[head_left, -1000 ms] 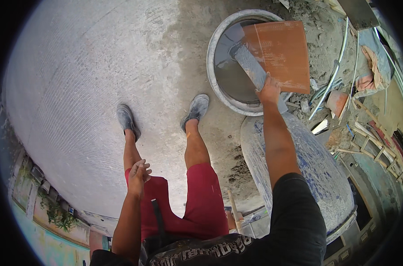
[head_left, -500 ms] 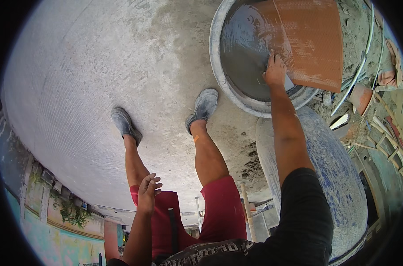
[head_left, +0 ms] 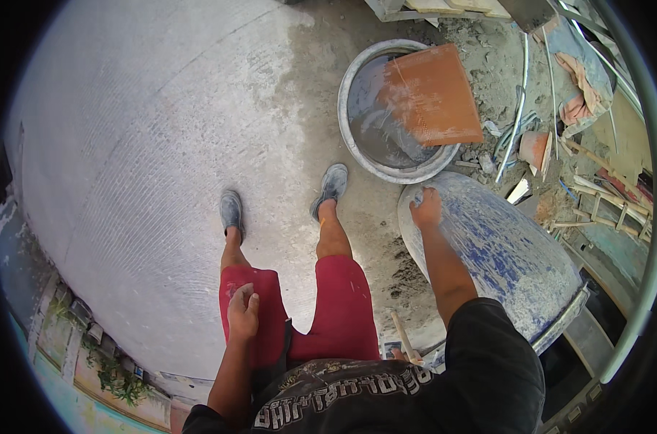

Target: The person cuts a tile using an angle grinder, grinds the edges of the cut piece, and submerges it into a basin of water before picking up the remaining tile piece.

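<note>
My right hand [head_left: 426, 207] is over the near end of a large rounded blue body [head_left: 488, 231] smeared with cement. Its fingers are curled, and I cannot make out what, if anything, lies in them. Just beyond that hand stands a round basin [head_left: 349, 137] with a thick grey rim and murky grey water [head_left: 372, 108]. A square terracotta-coloured tile [head_left: 437, 90] leans in it, partly under water and jutting past the right rim. My left hand [head_left: 243, 311] hangs in front of my red shorts, holding nothing, with loosely bent fingers and the thumb apart.
Pale concrete floor [head_left: 155, 181] spreads to the left under my feet. Right of the basin lie rubble, long thin pipes [head_left: 518, 108], an orange pot [head_left: 535, 150], a crumpled cloth [head_left: 582, 94] and a wooden ladder-like frame [head_left: 611, 213]. A wooden handle [head_left: 404, 338] stands near my right leg.
My right hand has come out of the basin, back toward me and away from the tile. The tile still leans in the basin. My left hand's fingers are more curled. The view has shifted.
</note>
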A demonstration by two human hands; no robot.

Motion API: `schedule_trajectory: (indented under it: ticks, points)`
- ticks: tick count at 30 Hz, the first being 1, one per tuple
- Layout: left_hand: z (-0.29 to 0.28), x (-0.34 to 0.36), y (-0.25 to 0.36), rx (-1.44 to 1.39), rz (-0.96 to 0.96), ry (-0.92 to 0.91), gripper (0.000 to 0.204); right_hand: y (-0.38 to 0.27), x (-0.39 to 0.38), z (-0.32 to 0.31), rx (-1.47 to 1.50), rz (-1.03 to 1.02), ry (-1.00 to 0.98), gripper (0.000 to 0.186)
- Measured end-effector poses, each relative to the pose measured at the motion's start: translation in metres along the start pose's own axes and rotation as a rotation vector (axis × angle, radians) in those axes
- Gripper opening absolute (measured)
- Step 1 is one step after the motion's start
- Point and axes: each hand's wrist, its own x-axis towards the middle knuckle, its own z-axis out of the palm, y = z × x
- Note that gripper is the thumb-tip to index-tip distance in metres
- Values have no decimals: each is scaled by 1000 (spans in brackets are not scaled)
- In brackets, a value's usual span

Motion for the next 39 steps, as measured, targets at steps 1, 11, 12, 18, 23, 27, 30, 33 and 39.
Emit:
schedule_trajectory:
  ticks: [1, 11, 12, 18, 23, 27, 30, 33, 39]
  points:
    - [-26, -17, 6, 334, 90, 29, 42, -1, -44, -10, 42, 48, -34, 61]
    - [-234, -64, -46, 476, 293, -529, 66, -87, -543, 12, 575, 727, -445, 64]
    - [-246, -53, -61, 109, 42, -575, 66, -104, -577, 24, 587, 735, -507, 66]
    - [-312, 72, -7, 1442, 593, -1023, 39, -233, -725, 109, 926, 887, -464, 62]
    - [-271, 99, 89, 1792, 621, -929, 36, -349, -737, 141, 1449, 1057, -431, 46]
    - [-187, 78, 152, 2095, 903, -938, 33, -384, -751, 167, 1743, 1066, -275, 45]
    - [-142, 52, 168, 2308, 926, -807, 37, -375, -797, 182, 1819, 1005, -195, 45]
    - [-59, -29, 106, 1100, 427, -473, 25, -363, -859, 208, 1887, 1008, -102, 44]
    - [75, -144, 28, 1177, 584, -817, 32, -322, -958, 211, 1988, 178, 792, 43]
